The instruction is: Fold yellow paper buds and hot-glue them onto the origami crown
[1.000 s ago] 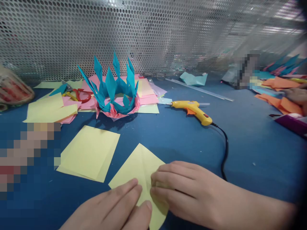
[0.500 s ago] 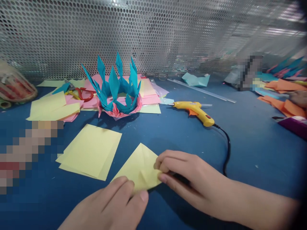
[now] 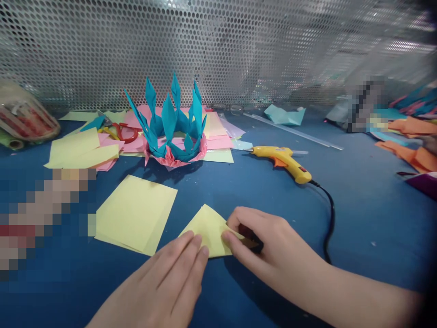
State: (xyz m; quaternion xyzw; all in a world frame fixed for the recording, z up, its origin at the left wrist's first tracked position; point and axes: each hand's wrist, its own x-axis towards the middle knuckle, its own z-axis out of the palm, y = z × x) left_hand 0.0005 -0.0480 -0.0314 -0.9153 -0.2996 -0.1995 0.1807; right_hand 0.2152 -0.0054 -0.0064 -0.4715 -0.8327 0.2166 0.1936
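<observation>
A pale yellow sheet of paper (image 3: pixel 212 232) lies in front of me, doubled into a triangle with its peak pointing away. My left hand (image 3: pixel 164 282) rests on its lower left part, fingers stretched out flat and close together. At the right corner, my right hand (image 3: pixel 269 241) pinches the paper between thumb and curled fingers, and that corner is partly hidden. Just left of the fold is a small stack of yellow square sheets (image 3: pixel 136 214). Beyond it stands a blue paper crown (image 3: pixel 169 118) with a pink folded base.
A yellow hot glue gun (image 3: pixel 285 159) lies right of the crown, its black cord (image 3: pixel 329 218) trailing toward me. Red-handled scissors (image 3: pixel 126 133) sit among coloured papers. A perforated metal panel (image 3: pixel 218 50) closes off the back. A pixelated patch (image 3: pixel 51 218) covers the left.
My left hand has slid up onto the paper and its fingers have flattened. The sheet's lower edge now looks straight and creased. The whole view has shifted slightly.
</observation>
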